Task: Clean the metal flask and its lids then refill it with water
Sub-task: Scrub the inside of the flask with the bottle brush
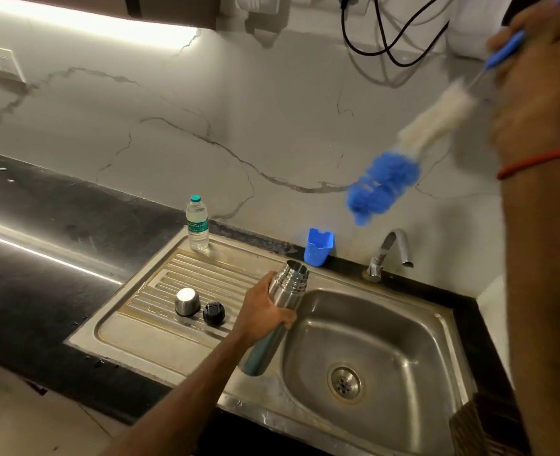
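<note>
Right hand [542,87] grips bottle brush [430,126]; left hand [258,311] clasps flask [290,281] at steel sink [403,337], marble wall [173,126] behind.

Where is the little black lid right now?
In the head view the black lid sits on the ribbed draining board, left of the basin, just right of the shiny metal cap.

The metal flask [283,299] is bare silver, like the cup lid [187,302] on the sink's [133,330] ribbed grey drainboard; the stopper lid [214,313] beside it is glossy black. The brush [384,185] has a blue tuft, white middle and blue handle, and the holder [318,246] at the black counter's [41,218] back edge is blue. The wall [206,110] is white with grey veins, the bottle [197,223] clear, green-capped.
</note>
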`<state>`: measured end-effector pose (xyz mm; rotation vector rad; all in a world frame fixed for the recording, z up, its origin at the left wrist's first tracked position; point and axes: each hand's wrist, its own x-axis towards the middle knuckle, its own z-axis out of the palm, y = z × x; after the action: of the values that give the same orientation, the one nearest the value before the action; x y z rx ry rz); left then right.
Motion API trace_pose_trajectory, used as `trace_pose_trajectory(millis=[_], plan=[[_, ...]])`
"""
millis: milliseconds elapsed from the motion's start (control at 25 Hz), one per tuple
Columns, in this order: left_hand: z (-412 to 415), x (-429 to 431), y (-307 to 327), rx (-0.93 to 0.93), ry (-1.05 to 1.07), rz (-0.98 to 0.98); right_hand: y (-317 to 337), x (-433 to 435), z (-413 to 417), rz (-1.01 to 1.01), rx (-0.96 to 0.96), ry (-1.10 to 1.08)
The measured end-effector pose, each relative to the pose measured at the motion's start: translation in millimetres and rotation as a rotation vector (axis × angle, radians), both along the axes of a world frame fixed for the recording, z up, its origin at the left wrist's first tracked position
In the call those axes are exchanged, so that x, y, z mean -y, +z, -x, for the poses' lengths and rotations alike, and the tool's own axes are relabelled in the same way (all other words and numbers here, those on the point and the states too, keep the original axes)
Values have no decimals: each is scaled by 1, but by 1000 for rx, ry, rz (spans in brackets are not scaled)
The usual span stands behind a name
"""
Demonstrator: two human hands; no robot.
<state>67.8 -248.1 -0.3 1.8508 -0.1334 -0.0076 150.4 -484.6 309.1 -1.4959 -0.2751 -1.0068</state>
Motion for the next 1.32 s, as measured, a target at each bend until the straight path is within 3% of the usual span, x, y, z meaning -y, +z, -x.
trace_pose_trajectory(millis=[200, 320, 480, 680, 840, 960, 1120, 1320], plan=[[-15, -7, 12, -40, 65, 131, 11, 46, 13, 120, 20, 49], [-18, -7, 19, -112, 84, 203, -20, 33, 32, 94, -83, 86], [-18, -15, 15, -200, 97, 282, -79, 12, 49, 183, -399, 221], [-14, -20, 11, -261, 196, 412, -133, 5, 62, -56, -863, 676], [-12, -24, 10, -292, 182, 548, -167, -4, 63, 89, -1013, 738], [-11, -27, 9, -302, 175, 558, -198, -8, 68, 69, -945, 712], [-9, -31, 10, -357, 176, 617, -228, -5, 65, 83, -1006, 589], [-6, -37, 9, -525, 179, 660, -260, 5, 56, 444, -959, 194]])
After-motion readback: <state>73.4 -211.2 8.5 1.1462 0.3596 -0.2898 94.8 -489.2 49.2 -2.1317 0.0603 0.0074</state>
